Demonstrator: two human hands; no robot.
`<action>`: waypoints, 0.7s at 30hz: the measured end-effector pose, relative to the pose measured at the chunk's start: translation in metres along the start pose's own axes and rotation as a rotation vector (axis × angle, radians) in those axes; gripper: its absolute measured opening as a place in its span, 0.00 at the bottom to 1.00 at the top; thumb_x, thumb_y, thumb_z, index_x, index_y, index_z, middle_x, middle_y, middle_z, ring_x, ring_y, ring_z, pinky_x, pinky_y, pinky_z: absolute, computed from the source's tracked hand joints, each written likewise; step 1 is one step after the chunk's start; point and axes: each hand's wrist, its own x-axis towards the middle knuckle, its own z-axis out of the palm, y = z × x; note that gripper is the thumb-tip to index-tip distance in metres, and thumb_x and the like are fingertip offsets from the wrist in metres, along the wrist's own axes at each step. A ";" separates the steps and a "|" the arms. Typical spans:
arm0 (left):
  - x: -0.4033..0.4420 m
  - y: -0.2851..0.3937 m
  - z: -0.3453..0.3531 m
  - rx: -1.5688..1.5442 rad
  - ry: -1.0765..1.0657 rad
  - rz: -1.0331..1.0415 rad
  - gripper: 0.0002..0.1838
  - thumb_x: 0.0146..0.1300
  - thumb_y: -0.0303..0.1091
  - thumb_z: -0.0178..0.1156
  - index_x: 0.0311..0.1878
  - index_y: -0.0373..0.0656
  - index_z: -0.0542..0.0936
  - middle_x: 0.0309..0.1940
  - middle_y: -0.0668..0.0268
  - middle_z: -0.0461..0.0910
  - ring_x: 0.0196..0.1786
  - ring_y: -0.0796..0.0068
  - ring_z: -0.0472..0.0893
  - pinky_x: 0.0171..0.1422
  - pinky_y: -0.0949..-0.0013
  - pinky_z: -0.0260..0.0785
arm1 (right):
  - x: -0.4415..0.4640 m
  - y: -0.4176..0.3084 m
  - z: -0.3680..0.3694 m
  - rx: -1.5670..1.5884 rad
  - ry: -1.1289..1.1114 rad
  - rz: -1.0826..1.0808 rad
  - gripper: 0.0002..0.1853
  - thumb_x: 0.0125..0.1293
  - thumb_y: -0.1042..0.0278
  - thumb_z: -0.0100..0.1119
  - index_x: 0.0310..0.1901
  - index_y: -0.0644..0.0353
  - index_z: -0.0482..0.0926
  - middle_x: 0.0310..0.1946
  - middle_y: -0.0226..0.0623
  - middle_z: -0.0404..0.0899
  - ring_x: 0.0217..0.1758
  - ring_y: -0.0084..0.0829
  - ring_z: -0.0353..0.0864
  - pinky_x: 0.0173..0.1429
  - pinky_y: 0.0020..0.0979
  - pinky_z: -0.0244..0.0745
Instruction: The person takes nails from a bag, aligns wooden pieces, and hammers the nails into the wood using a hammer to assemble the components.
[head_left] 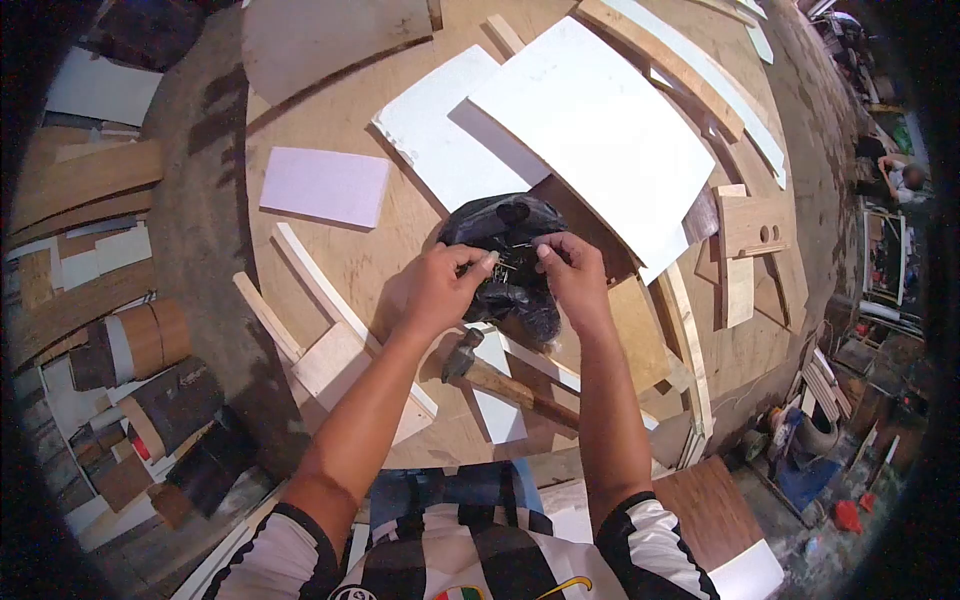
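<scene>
A crumpled black plastic bag lies open on the plywood table, with several thin metal nails showing in its mouth. My left hand is at the bag's left side, thumb and fingers pinched together over the nails; a thin nail seems to stick out at its fingertips. Above the right edge of the bag, my right hand pinches a slim nail that points left. A hammer with a wooden handle rests just below the bag, its dark head to the left.
White boards lie stacked behind the bag, and a pale pink block sits at the left. Curved wood strips and offcuts spread over the plywood table. Scrap wood is piled on the left floor. Another person is far right.
</scene>
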 end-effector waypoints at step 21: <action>-0.022 -0.019 0.007 0.704 -0.001 0.303 0.21 0.54 0.52 0.75 0.50 0.55 0.88 0.53 0.63 0.79 0.65 0.58 0.72 0.81 0.34 0.42 | -0.029 -0.014 0.005 -1.058 -0.258 -0.187 0.16 0.59 0.57 0.68 0.50 0.44 0.89 0.32 0.42 0.87 0.37 0.47 0.88 0.40 0.47 0.83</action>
